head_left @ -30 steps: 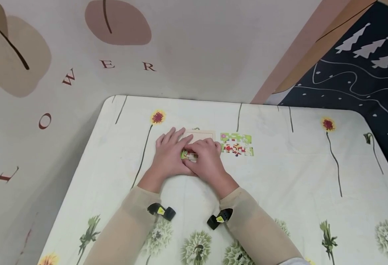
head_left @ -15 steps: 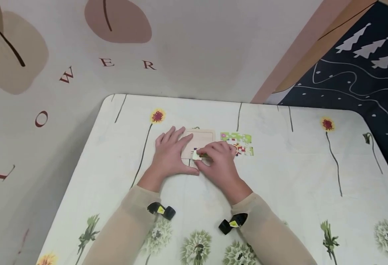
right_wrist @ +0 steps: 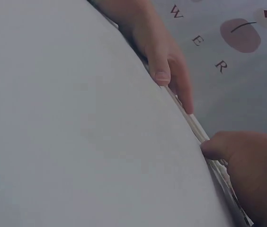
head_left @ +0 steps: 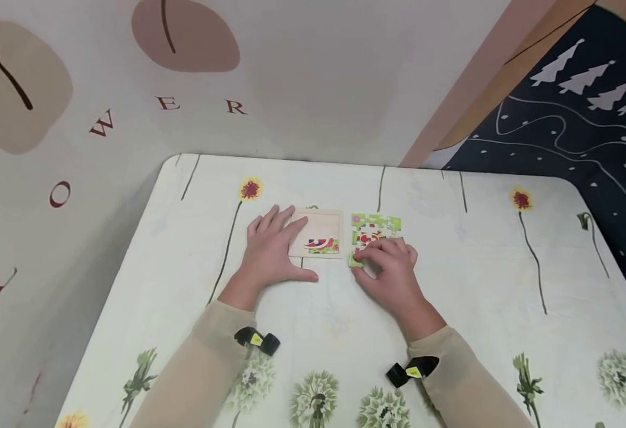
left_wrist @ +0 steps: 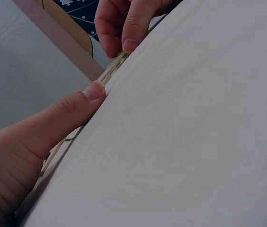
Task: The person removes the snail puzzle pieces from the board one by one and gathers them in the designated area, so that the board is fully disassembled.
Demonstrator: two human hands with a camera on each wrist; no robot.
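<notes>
My left hand (head_left: 270, 252) lies with its fingers spread over the left side of a shallow wooden puzzle tray (head_left: 313, 256), thumb stretched out below the near edge. Colourful joined puzzle pieces (head_left: 323, 246) sit in the tray's lower right part; the bare wooden bottom shows above them. To the right of the tray, my right hand (head_left: 390, 273) pinches a green puzzle piece (head_left: 354, 260) between thumb and index finger, low at the tabletop. It is beside a group of puzzle pieces (head_left: 376, 222), partly hidden by that hand. In the left wrist view my left thumb (left_wrist: 67, 111) touches the tray's edge.
A white cloth with printed flowers (head_left: 484, 267) covers the table. A pale wall panel with letters (head_left: 313, 107) rises behind the table, and a dark panel with tree shapes (head_left: 569, 131) stands at the right. Each wrist carries a small black camera (head_left: 259, 340).
My right hand has moved right, from the tray to the lower left of the loose group, carrying a puzzle piece out of the tray. My left hand has stayed at the tray.
</notes>
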